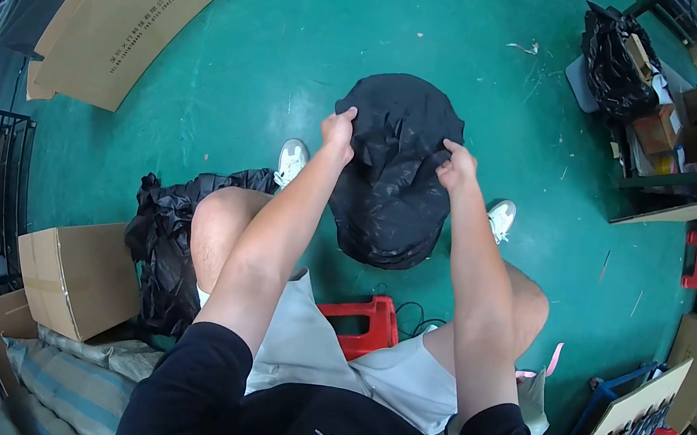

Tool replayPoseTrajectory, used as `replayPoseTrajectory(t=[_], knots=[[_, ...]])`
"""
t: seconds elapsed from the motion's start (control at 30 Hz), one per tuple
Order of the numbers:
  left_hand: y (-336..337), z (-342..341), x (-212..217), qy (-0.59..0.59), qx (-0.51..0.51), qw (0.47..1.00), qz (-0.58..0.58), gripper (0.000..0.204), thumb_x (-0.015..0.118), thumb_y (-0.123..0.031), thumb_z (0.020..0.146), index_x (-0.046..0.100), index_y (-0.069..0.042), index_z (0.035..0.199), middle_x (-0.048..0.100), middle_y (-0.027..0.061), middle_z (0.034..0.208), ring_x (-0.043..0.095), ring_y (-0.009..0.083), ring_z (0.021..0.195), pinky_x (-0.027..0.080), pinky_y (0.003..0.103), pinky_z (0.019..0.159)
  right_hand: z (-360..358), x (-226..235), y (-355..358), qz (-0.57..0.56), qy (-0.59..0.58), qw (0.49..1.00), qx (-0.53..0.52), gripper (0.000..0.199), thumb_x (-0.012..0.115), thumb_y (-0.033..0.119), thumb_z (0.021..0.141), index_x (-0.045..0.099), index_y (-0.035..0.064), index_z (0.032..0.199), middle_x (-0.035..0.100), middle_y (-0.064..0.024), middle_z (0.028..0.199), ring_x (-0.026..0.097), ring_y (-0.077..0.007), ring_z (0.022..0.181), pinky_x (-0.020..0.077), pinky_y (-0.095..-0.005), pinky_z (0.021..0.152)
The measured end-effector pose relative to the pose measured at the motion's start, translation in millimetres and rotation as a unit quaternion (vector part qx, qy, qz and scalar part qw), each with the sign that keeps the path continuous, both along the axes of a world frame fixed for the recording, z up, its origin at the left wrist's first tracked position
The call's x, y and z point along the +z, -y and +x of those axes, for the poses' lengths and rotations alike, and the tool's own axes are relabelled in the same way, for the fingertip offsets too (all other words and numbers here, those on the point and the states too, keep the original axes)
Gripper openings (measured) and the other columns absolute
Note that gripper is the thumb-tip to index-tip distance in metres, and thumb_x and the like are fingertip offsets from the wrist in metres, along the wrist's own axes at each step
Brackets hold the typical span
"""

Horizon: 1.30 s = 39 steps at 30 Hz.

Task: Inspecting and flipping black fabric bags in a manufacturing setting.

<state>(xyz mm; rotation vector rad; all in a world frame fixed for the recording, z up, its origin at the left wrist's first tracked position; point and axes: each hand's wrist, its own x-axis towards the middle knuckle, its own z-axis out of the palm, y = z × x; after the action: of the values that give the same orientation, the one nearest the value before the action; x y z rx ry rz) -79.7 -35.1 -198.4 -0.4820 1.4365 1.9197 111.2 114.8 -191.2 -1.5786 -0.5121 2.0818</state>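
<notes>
Above the green floor, between the person's knees, a crumpled black plastic bag hangs in the air, held up by both hands. The left hand is closed on the bag's upper left edge, the right hand is closed on its upper right edge. A red stool shows under the seated person. Another black bag lies beside the left knee, next to a cardboard box.
</notes>
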Motion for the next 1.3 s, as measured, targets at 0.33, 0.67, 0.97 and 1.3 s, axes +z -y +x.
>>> replayPoseTrajectory(t=[0.33,0.67,0.97,1.3], knots=[[52.5,39.9,4.8,-0.165,-0.093,0.964,-0.186,0.038,0.065,-0.017,0.09,0.06,0.01,0.115,0.068,0.0201,0.109,0.064,0.0273,0.103,0.047,0.037,0.091,29.6,-6.6,34.6,0.157,0.142,0.976,0.051,0.043,0.059,0.0,0.076,0.056,-0.0082,0.119,0.064,-0.0186,0.109,0.063,-0.0285,0.096,0.0486,-0.0388,0.084],[99.7,69.4,-34.5,-0.246,-0.153,0.899,-0.328,0.052,0.068,-0.033,0.09,0.061,0.012,0.116,0.066,0.025,0.114,0.066,0.0352,0.098,0.048,0.04,0.088,77.5,-27.9,84.2,0.2,0.348,0.91,0.108,0.027,0.065,0.017,0.091,0.063,-0.0005,0.111,0.067,-0.0106,0.094,0.064,-0.0236,0.072,0.0492,-0.0388,0.057],[106.8,95.3,-7.5,-0.132,-0.166,0.961,-0.178,0.039,0.074,-0.035,0.086,0.063,0.001,0.097,0.061,0.0042,0.077,0.053,0.013,0.062,0.041,0.028,0.051,83.5,-37.3,98.7,0.119,0.204,0.969,0.076,0.037,0.067,0.027,0.091,0.058,0.0042,0.118,0.063,-0.0074,0.086,0.056,-0.0174,0.06,0.0446,-0.0329,0.048],[132.4,101.3,-23.3,-0.236,-0.282,0.855,-0.366,0.036,0.077,-0.029,0.082,0.066,0.005,0.086,0.067,0.0175,0.077,0.066,0.026,0.075,0.051,0.038,0.069,91.8,-14.4,127.5,0.197,0.456,0.841,0.214,0.053,0.061,0.04,0.092,0.058,0.003,0.13,0.058,-0.0191,0.131,0.052,-0.0359,0.125,0.0401,-0.0418,0.106]])
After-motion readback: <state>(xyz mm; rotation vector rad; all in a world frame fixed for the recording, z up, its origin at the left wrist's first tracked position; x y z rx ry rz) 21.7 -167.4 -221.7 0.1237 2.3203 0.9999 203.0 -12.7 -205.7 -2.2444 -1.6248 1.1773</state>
